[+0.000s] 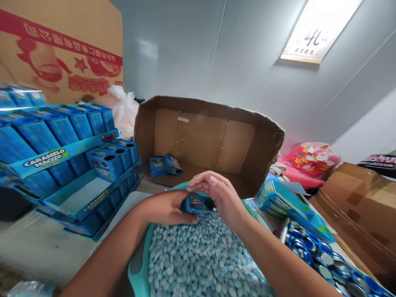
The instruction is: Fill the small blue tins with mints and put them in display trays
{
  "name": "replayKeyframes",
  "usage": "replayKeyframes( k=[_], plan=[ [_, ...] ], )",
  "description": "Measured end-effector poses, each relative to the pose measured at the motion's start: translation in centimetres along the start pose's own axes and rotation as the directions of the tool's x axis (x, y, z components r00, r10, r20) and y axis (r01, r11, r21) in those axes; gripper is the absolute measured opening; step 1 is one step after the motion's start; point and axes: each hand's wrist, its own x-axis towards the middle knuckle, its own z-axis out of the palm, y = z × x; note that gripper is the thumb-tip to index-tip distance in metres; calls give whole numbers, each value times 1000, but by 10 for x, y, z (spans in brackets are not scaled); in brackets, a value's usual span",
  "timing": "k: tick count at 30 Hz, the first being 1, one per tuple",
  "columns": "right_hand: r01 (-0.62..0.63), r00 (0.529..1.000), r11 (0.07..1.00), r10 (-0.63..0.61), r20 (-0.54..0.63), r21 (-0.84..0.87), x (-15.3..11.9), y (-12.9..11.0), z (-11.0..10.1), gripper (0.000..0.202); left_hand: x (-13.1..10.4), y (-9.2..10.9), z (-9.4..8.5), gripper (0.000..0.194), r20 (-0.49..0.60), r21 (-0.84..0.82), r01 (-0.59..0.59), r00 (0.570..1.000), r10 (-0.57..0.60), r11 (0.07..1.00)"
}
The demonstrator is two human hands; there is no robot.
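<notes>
A small blue Caramelo Macizo box (197, 203) lies on its side over the candies, the round hole in its end facing right. My left hand (168, 208) is closed around it from the left, thumb along the near side. My right hand (224, 198) curves over the box's right end, fingers stretched out and held close together, its palm beside the hole. A pale piece of candy shows by that hole; the inside of my right palm is hidden. Below both hands, a teal tub (145, 255) is filled with small pale blue candies (204, 255).
An open cardboard carton (204, 132) stands behind the tub with two blue boxes (165, 165) inside. Stacked display trays (93, 198) of boxes stand left. To the right are a blue display box (291, 202), many blue-and-silver lids (321, 255) and a brown carton (361, 214).
</notes>
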Motion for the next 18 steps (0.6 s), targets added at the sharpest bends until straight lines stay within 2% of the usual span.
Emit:
replayKeyframes(
  k=[4,7,10,14,16,18],
  plan=[
    [66,995,996,-61,82,-63,-2,-3,-1,42,1,-1,1,33,8,-8,10,1000,-10,1000],
    [134,986,941,-95,138,-311,1,0,-2,45,-1,-2,1,39,-8,66,47,999,-47,997],
    [153,987,870,-108,121,-469,4,5,-3,50,-3,-2,1,42,27,127,74,997,-78,989],
    [123,990,864,-70,126,-487,1,6,-2,52,-3,-2,0,36,8,91,43,999,-44,995],
    [94,988,869,-22,150,-487,-1,2,-6,54,-3,-4,-1,39,-33,102,69,997,-66,992],
    [73,990,852,0,141,-518,0,-1,-15,46,-2,-6,0,45,-67,70,98,993,-94,993]
  ],
)
